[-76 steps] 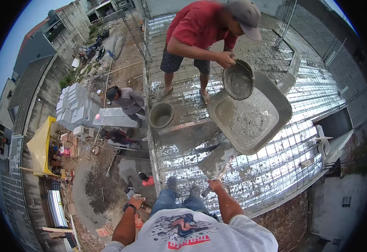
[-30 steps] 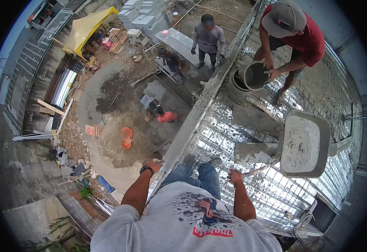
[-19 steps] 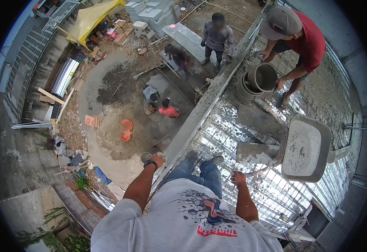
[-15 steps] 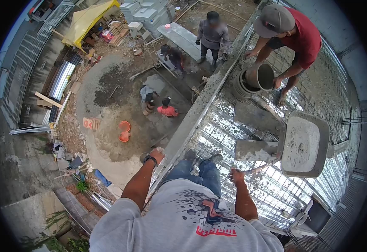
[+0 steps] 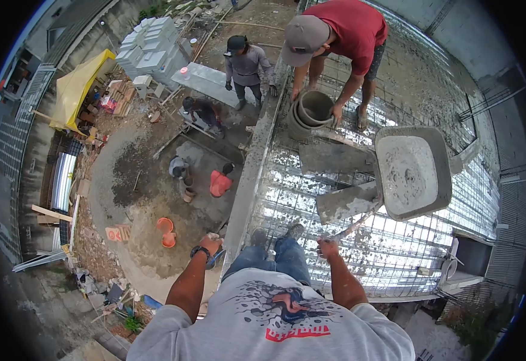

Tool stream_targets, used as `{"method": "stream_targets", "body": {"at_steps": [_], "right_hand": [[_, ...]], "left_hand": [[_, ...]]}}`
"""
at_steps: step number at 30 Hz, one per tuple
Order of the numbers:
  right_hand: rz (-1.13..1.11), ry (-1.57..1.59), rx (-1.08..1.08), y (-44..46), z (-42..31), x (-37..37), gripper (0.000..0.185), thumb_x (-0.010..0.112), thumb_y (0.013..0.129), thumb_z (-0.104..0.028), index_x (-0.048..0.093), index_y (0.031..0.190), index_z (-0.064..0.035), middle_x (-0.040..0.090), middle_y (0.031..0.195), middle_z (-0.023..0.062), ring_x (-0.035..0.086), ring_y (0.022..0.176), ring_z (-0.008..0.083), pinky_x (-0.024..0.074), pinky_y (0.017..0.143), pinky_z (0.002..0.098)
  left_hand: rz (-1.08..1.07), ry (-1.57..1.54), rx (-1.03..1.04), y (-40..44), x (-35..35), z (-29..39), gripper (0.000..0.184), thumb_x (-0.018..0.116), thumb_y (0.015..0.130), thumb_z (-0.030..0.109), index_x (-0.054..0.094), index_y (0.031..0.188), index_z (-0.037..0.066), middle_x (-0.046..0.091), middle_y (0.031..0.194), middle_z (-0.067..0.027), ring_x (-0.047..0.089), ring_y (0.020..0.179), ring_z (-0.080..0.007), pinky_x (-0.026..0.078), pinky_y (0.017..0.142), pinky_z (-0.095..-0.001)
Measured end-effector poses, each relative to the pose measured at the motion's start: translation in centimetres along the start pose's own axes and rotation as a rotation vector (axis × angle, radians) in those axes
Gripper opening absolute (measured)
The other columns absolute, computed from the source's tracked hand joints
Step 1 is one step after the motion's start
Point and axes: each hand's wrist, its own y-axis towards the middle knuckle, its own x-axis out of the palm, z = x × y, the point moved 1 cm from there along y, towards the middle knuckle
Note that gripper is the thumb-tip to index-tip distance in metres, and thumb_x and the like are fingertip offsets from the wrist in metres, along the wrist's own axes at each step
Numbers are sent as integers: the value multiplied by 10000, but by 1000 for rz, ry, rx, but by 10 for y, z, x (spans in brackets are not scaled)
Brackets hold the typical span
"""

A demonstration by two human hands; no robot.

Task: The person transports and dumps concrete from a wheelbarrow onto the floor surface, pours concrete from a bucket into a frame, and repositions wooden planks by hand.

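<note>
My right hand (image 5: 328,248) is curled at the near end of a long handle (image 5: 359,222), which runs up to a wheelbarrow (image 5: 440,150). The wheelbarrow's tray is coated with grey wet cement. Out over the slab's edge on the left, my left hand (image 5: 211,243) has bent fingers and a dark wristband behind it. Something bluish and curved shows just below that hand, too unclear to name. Two cement-smeared boards (image 5: 335,157) lie between my feet and the tray. Ahead, a co-worker in a red shirt (image 5: 353,27) bends over stacked buckets (image 5: 316,108), both hands on them.
A raised concrete edge (image 5: 252,162) drops to the ground on my left, where several people work. Orange tubs (image 5: 166,231) sit below. Rebar mesh (image 5: 383,262) covers the shiny deck under my feet. An opening (image 5: 473,256) lies at the right.
My view has turned right, so the scene has shifted left. My right hand stays near the handle's end. The co-worker still leans over the buckets.
</note>
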Motion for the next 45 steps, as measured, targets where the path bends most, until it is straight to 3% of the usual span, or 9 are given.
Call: {"method": "stream_targets", "body": {"at_steps": [4,5,8,11,23,27,35,38,45], "right_hand": [[71,-263,-129,31,40,1,398,657,835,-350,658,935,35,648,742,76,625,620,173,482,532,328],[68,-308,-134,28,42,3,573,527,840,-503,663,1010,27,641,1049,236,601,1043,357,458,901,388],[3,-516,-190,-1,16,1,509,438,911,-446,664,1007,0,633,1046,239,600,1001,397,460,891,432],[88,-614,-376,-10,7,1,462,581,844,-456,695,886,-10,680,727,112,656,669,217,506,669,373],[187,-502,-221,-14,24,20,564,529,852,-542,686,929,-6,688,773,144,671,792,270,507,771,389],[46,-587,-184,-30,18,19,489,384,934,-480,663,1067,-101,636,1063,208,595,1022,372,450,910,441],[84,-287,-105,26,76,31,563,491,843,-528,671,1020,-24,637,1060,222,585,1048,365,438,936,400],[161,-222,-182,31,77,31,388,678,829,-355,655,907,25,647,755,73,623,593,176,462,471,306],[17,155,-33,-25,27,30,353,669,843,-300,629,959,31,653,803,85,623,609,196,485,499,323]], "left_hand": [[-116,-167,-29,14,4,-4,424,729,741,231,590,1057,-16,663,847,-91,617,679,-129,505,642,-289],[-124,-128,-22,12,3,4,416,730,741,209,585,1060,-15,659,846,-88,610,671,-129,501,630,-286],[-149,-156,-25,7,-2,18,396,733,737,152,574,1062,-8,650,840,-77,594,654,-129,489,597,-278],[-150,-184,-19,10,-4,24,386,737,732,114,569,1060,-1,645,841,-65,585,641,-129,477,571,-272],[-149,-113,-2,20,-13,46,344,719,796,192,571,1067,41,649,875,-53,603,654,-125,476,504,-279],[-128,-159,-8,13,-11,35,361,734,762,235,603,1039,44,653,774,-48,585,581,-121,461,490,-283],[-138,-158,-17,8,-4,7,357,741,759,247,612,1012,30,654,768,-52,600,591,-134,478,504,-286],[-112,-142,-8,12,-2,0,351,748,754,244,617,991,21,655,758,-56,604,590,-132,484,513,-286],[-17,-78,21,22,5,-23,416,767,717,312,641,995,30,687,816,-96,657,680,-192,523,642,-323]]}}
